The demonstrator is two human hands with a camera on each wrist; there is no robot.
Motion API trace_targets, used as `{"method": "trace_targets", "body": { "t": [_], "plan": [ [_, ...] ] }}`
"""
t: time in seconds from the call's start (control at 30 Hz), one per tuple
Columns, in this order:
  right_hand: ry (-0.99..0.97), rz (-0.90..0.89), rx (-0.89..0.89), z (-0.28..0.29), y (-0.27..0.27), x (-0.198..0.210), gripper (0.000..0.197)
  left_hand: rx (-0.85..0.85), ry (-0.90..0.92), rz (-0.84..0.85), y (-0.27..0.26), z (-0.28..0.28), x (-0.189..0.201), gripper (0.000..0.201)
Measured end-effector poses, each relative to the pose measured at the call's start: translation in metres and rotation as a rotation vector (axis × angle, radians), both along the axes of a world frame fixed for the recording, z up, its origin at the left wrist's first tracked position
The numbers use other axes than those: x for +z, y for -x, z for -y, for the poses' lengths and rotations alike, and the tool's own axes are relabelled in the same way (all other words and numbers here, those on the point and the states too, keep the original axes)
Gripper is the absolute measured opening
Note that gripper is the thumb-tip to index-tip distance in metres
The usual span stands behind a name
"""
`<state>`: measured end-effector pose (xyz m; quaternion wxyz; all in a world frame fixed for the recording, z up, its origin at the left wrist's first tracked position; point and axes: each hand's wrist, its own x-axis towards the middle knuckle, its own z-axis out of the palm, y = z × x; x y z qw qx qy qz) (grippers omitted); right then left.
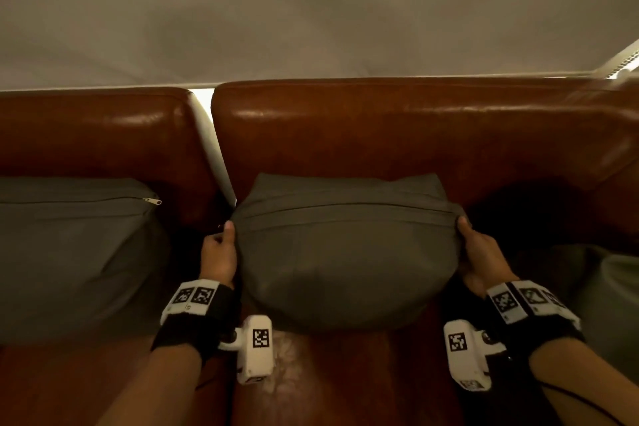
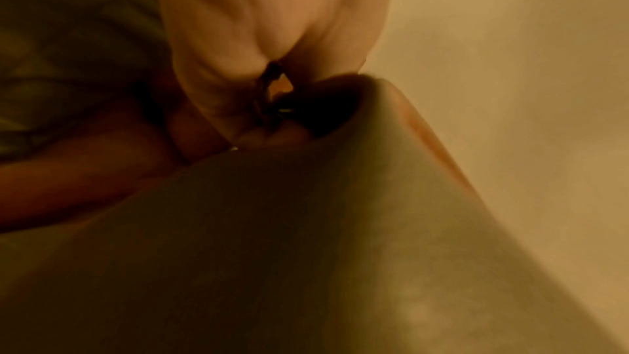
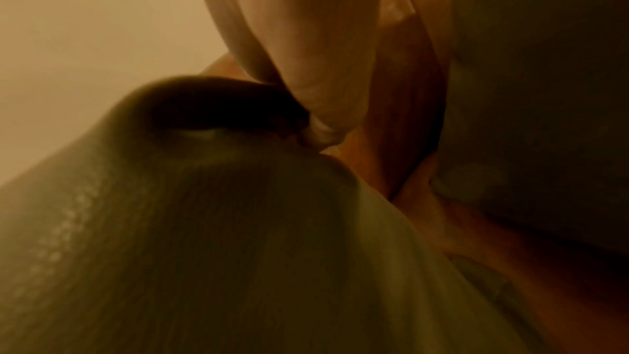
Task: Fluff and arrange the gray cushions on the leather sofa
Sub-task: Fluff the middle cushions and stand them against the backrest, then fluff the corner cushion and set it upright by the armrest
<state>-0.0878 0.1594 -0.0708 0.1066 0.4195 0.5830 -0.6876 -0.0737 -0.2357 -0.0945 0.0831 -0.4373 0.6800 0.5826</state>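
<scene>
A gray cushion (image 1: 345, 252) stands upright against the brown leather sofa's backrest (image 1: 397, 135), its zip seam on top. My left hand (image 1: 221, 249) grips its left upper corner, thumb on the fabric. At the opposite upper corner my right hand (image 1: 477, 252) holds the fabric the same way. The wrist views are blurred: the left hand (image 2: 265, 63) pinches gray cushion fabric (image 2: 306, 225), and the right hand (image 3: 306, 63) pinches the cushion (image 3: 204, 225) too. A second gray cushion (image 1: 76, 252) leans on the left seat. Part of a third cushion (image 1: 608, 294) shows at the right edge.
A narrow gap (image 1: 214, 149) with a pale surface separates the two backrest sections. A plain pale wall (image 1: 311, 10) rises behind the sofa. Bare leather seat (image 1: 328, 380) lies in front of the held cushion.
</scene>
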Motion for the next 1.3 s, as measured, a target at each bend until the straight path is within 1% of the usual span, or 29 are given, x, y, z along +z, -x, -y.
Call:
{"method": "trace_targets", "body": {
  "t": [0.03, 0.07, 0.1, 0.13, 0.17, 0.2, 0.23, 0.27, 0.3, 0.33, 0.37, 0.4, 0.43, 0.47, 0.57, 0.6, 0.63, 0.7, 0.77, 0.8, 0.83, 0.9, 0.97, 1.03, 1.07, 1.1, 1.17, 1.23, 1.3],
  "plan": [
    [-0.038, 0.001, 0.013, -0.002, 0.0, 0.002, 0.04, 0.009, 0.054, 0.006, 0.001, -0.004, 0.01, 0.062],
    [-0.143, -0.003, 0.02, -0.005, 0.0, 0.008, 0.04, -0.004, 0.149, 0.01, 0.003, -0.006, 0.019, 0.058],
    [-0.31, -0.021, 0.021, -0.007, -0.001, 0.016, 0.043, -0.027, 0.272, 0.015, 0.004, -0.008, 0.034, 0.057],
    [-0.53, -0.071, 0.053, -0.004, -0.003, 0.027, 0.047, -0.067, 0.408, -0.031, 0.003, -0.014, 0.05, 0.057],
    [-0.749, -0.166, 0.13, 0.005, -0.009, 0.041, 0.049, -0.145, 0.533, -0.136, 0.0, -0.021, 0.065, 0.056],
    [-0.934, -0.303, 0.26, 0.018, -0.016, 0.054, 0.051, -0.285, 0.635, -0.268, -0.003, -0.032, 0.075, 0.055],
    [-1.071, -0.441, 0.45, 0.034, -0.022, 0.063, 0.052, -0.494, 0.703, -0.356, -0.008, -0.044, 0.081, 0.056],
    [-1.164, -0.524, 0.679, 0.048, -0.028, 0.062, 0.054, -0.722, 0.732, -0.377, -0.013, -0.056, 0.081, 0.056],
    [-1.222, -0.536, 0.897, 0.058, -0.032, 0.058, 0.057, -0.928, 0.736, -0.33, -0.017, -0.065, 0.076, 0.056],
    [-1.243, -0.491, 1.067, 0.062, -0.034, 0.053, 0.059, -1.076, 0.747, -0.245, -0.021, -0.07, 0.069, 0.056],
    [-1.237, -0.428, 1.157, 0.061, -0.033, 0.049, 0.062, -1.147, 0.777, -0.167, -0.021, -0.069, 0.061, 0.055],
    [-1.223, -0.374, 1.177, 0.056, -0.029, 0.045, 0.065, -1.147, 0.815, -0.117, -0.02, -0.063, 0.054, 0.053],
    [-1.212, -0.327, 1.139, 0.045, -0.026, 0.04, 0.066, -1.102, 0.836, -0.068, -0.018, -0.052, 0.046, 0.051],
    [-1.182, -0.268, 1.071, 0.033, -0.022, 0.034, 0.064, -1.026, 0.812, -0.005, -0.015, -0.039, 0.04, 0.05],
    [-0.965, -0.022, 0.871, 0.0, -0.014, 0.025, 0.057, -0.811, 0.609, 0.181, -0.01, 0.004, 0.032, 0.054],
    [-0.91, -0.02, 0.796, -0.006, -0.015, 0.028, 0.057, -0.757, 0.599, 0.174, -0.012, 0.012, 0.035, 0.057],
    [-0.874, -0.065, 0.706, -0.009, -0.021, 0.036, 0.057, -0.707, 0.617, 0.105, -0.014, 0.014, 0.043, 0.059],
    [-0.829, -0.231, 0.56, -0.004, -0.034, 0.056, 0.053, -0.623, 0.686, -0.115, -0.022, 0.011, 0.06, 0.055],
    [-0.811, -0.374, 0.449, 0.001, -0.073, 0.087, 0.04, -0.726, 0.757, -0.393, -0.034, -0.016, 0.088, 0.042],
    [-0.807, -0.407, 0.445, 0.004, -0.096, 0.096, 0.031, -0.823, 0.77, -0.524, -0.04, -0.033, 0.1, 0.035],
    [-0.794, -0.395, 0.474, 0.006, -0.119, 0.102, 0.023, -0.942, 0.753, -0.618, -0.045, -0.053, 0.11, 0.032],
    [-0.741, -0.278, 0.556, 0.007, -0.163, 0.103, 0.017, -1.232, 0.663, -0.71, -0.058, -0.096, 0.124, 0.036],
    [-0.728, -0.148, 0.579, 0.0, -0.206, 0.09, 0.019, -1.507, 0.595, -0.768, -0.07, -0.138, 0.126, 0.043],
    [-0.805, -0.056, 0.515, -0.012, -0.242, 0.074, 0.019, -1.718, 0.568, -0.766, -0.08, -0.18, 0.12, 0.048],
    [-0.873, -0.017, 0.459, -0.018, -0.256, 0.067, 0.019, -1.789, 0.556, -0.76, -0.084, -0.2, 0.116, 0.047],
    [-0.948, 0.008, 0.383, -0.025, -0.269, 0.062, 0.02, -1.835, 0.544, -0.757, -0.089, -0.22, 0.113, 0.043],
    [-1.142, 0.002, 0.208, -0.039, -0.286, 0.054, 0.026, -1.854, 0.517, -0.737, -0.096, -0.261, 0.105, 0.038],
    [-1.312, 0.038, 0.103, -0.052, -0.294, 0.05, 0.039, -1.852, 0.486, -0.712, -0.104, -0.301, 0.099, 0.047],
    [-1.356, 0.091, 0.055, -0.064, -0.295, 0.048, 0.049, -1.921, 0.546, -0.744, -0.112, -0.34, 0.088, 0.054]
  ]
}}
